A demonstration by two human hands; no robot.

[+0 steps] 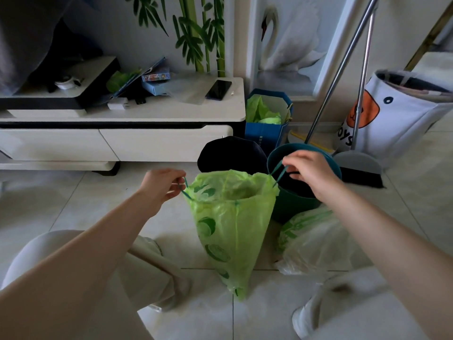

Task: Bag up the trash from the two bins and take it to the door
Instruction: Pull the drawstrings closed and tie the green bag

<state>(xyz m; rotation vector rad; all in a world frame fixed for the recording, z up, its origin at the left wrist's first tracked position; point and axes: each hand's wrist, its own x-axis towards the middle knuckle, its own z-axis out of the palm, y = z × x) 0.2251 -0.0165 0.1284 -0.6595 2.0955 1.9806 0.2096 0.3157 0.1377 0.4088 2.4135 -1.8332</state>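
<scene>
The step in hand looked like closing the green bag (230, 231): it hung between the two hands, its mouth open at the top and its body tapering to a point near the floor. The left hand (161, 186) pinched the drawstring loop (184, 187) at the bag's left rim with fingertips and thumb, and the right hand (310, 174) pinched the matching loop (279, 171) at the right rim. Both cords ran taut from the hem (the mouth seemed only partly gathered). The next move would probably call for drawing the loops outward and upward until the neck cinched, then knotting them.

The bag was thin, translucent lime plastic printed with darker green rounds, and appeared lightly filled. Just beyond the right hand stood a teal bin (296, 204), seemingly without a liner, and beside it, beyond the bag's mouth, a dark bin (230, 153). Below the right forearm a pale, filled bag (316, 244) lay on the tiles.
</scene>
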